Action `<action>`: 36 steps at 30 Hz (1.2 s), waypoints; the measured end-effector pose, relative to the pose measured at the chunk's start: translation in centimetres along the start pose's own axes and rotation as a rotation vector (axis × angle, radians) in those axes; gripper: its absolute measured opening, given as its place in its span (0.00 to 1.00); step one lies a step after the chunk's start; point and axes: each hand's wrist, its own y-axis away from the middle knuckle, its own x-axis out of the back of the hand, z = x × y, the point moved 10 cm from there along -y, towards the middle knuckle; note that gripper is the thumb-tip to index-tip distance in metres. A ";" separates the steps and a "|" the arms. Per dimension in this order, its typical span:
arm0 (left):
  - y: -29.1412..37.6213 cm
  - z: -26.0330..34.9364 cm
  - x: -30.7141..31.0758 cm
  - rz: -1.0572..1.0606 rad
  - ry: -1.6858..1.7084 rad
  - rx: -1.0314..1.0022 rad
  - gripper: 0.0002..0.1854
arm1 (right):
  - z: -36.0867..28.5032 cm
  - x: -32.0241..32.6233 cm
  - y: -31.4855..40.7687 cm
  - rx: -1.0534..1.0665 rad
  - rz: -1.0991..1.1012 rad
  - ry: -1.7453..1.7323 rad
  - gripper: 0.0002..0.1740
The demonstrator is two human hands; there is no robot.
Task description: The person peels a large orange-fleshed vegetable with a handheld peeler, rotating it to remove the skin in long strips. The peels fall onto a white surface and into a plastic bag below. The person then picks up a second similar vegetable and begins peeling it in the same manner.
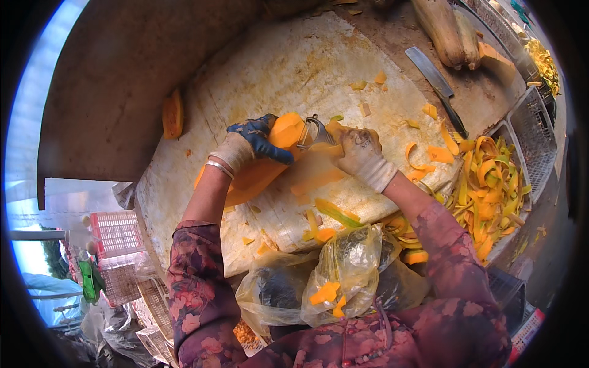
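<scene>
My left hand (251, 142), in a blue-coated work glove, grips a long peeled orange squash (257, 181) slanting across the worn white sheet (276, 83). In my right hand (363, 154), in a pale knit glove, is a Y-shaped vegetable peeler (322, 133). The peeler's metal head is beside the squash's upper end, close to my left fingers. Whether the blade touches the flesh cannot be told. Blurred orange strips show below the peeler. My right fingers hide most of its handle.
A cleaver-like knife (430, 71) lies at upper right, near unpeeled squashes (439, 34) and a cut squash block (497, 60). Peelings (487, 184) are heaped at right by a plastic crate (534, 133). A plastic bag (345, 271) lies before me. A squash piece (173, 117) sits left.
</scene>
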 end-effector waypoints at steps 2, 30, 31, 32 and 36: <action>-0.5 -0.9 -0.1 -0.026 0.085 -0.021 0.55 | 0.7 -1.0 -0.2 -0.073 -0.099 0.092 0.21; 2.1 -2.7 -2.5 -0.022 0.421 0.024 0.41 | -3.5 -0.9 0.6 0.167 0.049 -0.112 0.27; 1.9 -2.9 -2.2 -0.024 0.402 0.037 0.40 | -2.8 -1.6 0.7 0.113 -0.009 -0.075 0.26; 1.8 -3.0 -2.2 -0.044 0.387 0.042 0.39 | -2.4 -2.4 0.7 0.076 -0.072 -0.076 0.25; 1.3 -3.1 -2.6 -0.132 0.638 -0.019 0.39 | -1.4 -2.3 0.3 -0.039 -0.100 -0.119 0.24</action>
